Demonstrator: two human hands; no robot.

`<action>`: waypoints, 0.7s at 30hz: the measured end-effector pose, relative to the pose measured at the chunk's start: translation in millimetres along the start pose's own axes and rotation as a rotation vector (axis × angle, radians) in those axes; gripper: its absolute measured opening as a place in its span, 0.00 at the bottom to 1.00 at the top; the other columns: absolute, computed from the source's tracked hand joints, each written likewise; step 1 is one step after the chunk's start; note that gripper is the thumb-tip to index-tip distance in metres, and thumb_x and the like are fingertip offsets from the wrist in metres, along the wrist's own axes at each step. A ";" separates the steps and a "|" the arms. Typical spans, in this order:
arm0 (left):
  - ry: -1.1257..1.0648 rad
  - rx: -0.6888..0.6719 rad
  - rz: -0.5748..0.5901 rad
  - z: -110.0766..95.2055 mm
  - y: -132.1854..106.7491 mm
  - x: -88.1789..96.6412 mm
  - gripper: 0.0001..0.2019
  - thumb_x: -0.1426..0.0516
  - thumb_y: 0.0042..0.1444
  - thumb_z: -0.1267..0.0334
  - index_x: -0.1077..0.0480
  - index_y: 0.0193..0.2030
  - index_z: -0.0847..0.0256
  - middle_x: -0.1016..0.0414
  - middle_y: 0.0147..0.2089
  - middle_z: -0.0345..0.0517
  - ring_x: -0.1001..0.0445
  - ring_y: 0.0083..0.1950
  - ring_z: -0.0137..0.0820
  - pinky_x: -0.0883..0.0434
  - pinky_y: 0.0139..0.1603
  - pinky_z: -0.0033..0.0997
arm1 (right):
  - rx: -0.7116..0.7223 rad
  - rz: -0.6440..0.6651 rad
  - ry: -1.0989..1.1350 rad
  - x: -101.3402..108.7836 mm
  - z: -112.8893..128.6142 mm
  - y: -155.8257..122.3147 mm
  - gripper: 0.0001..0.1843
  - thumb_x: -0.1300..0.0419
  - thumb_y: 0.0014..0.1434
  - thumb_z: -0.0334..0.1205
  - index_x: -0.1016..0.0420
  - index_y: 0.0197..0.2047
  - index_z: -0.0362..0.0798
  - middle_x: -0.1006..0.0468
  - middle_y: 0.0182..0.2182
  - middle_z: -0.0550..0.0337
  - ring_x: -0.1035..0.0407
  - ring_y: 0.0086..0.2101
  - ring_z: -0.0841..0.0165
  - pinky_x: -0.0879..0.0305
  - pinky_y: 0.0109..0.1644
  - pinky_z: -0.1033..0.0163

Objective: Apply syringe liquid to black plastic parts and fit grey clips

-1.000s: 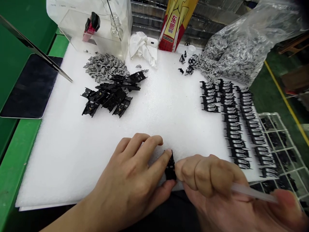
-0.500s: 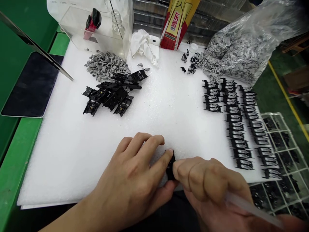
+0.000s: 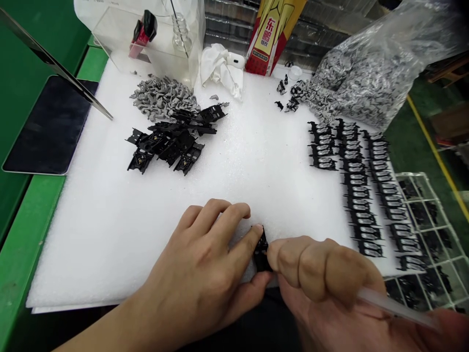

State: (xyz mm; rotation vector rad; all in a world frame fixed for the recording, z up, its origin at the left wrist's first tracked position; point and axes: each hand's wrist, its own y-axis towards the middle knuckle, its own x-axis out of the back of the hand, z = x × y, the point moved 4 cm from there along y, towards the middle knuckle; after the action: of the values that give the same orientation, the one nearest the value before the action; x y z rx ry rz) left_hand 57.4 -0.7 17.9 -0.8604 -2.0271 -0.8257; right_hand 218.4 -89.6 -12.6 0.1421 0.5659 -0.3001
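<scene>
Two hands over white foam (image 3: 110, 234): left hand (image 3: 198, 274) pinches a small black part (image 3: 262, 252) between thumb and fingers, apparently to steady it; right hand (image 3: 322, 278), curled closed around a clear plastic rod (image 3: 395, 307), has its forefinger against the part

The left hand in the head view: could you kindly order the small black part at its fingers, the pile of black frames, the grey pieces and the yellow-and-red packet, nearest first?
1. Small black part, held at the right side of the left hand.
2. Black frames, ahead on the foam.
3. Grey pieces, just behind them.
4. Yellow-and-red packet, beyond the foam's far edge.
</scene>
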 end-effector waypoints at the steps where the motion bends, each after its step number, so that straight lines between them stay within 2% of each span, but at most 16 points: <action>1: 0.000 0.001 -0.001 0.0 0.1 -0.2 0.19 0.39 0.67 0.53 0.22 0.59 0.62 0.24 0.59 0.58 0.28 0.54 0.50 0.31 0.45 0.51 | -0.016 -0.005 0.006 0.3 1.1 0.3 0.30 0.48 0.68 0.68 0.41 0.26 0.53 0.41 0.19 0.63 0.42 0.24 0.63 0.43 0.32 0.49; 4: -0.003 0.000 0.003 0.3 0.9 -1.0 0.19 0.39 0.67 0.53 0.22 0.59 0.62 0.24 0.59 0.57 0.28 0.54 0.50 0.31 0.45 0.51 | -0.083 0.019 -0.016 -1.3 4.1 1.2 0.30 0.47 0.68 0.68 0.41 0.26 0.53 0.41 0.20 0.63 0.39 0.26 0.63 0.40 0.34 0.48; 7: -0.001 0.000 0.005 0.7 1.7 -1.1 0.20 0.39 0.67 0.53 0.22 0.59 0.63 0.25 0.58 0.57 0.28 0.53 0.51 0.31 0.44 0.51 | -0.061 0.049 -0.051 -3.2 5.8 1.1 0.30 0.50 0.69 0.68 0.39 0.27 0.52 0.40 0.20 0.63 0.40 0.26 0.63 0.40 0.34 0.48; 13: -0.002 0.000 0.006 0.7 1.5 0.0 0.20 0.39 0.67 0.53 0.22 0.59 0.63 0.24 0.58 0.58 0.28 0.53 0.51 0.31 0.44 0.52 | -0.032 -0.006 0.017 -1.7 2.4 -1.2 0.29 0.49 0.67 0.67 0.42 0.26 0.53 0.40 0.20 0.62 0.42 0.25 0.63 0.44 0.32 0.48; 18: 0.007 0.003 0.010 0.6 1.6 -1.2 0.20 0.39 0.67 0.54 0.23 0.59 0.63 0.25 0.59 0.58 0.28 0.54 0.51 0.32 0.45 0.52 | -0.067 -0.001 -0.028 0.9 5.3 -0.7 0.29 0.49 0.68 0.67 0.40 0.27 0.53 0.41 0.20 0.63 0.40 0.25 0.62 0.40 0.34 0.47; 21: 0.004 0.002 0.012 1.1 1.7 -1.9 0.19 0.39 0.67 0.54 0.23 0.59 0.63 0.25 0.59 0.57 0.28 0.54 0.51 0.32 0.45 0.51 | -0.106 0.018 -0.121 2.3 2.7 0.0 0.32 0.51 0.66 0.72 0.40 0.25 0.53 0.44 0.19 0.63 0.42 0.24 0.63 0.39 0.33 0.48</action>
State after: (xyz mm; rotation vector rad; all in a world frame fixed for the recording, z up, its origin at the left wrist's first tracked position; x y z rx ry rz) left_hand 59.2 0.6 16.2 -0.8677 -2.0171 -0.8178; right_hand 221.7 -90.7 -11.5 0.0266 0.4597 -0.2585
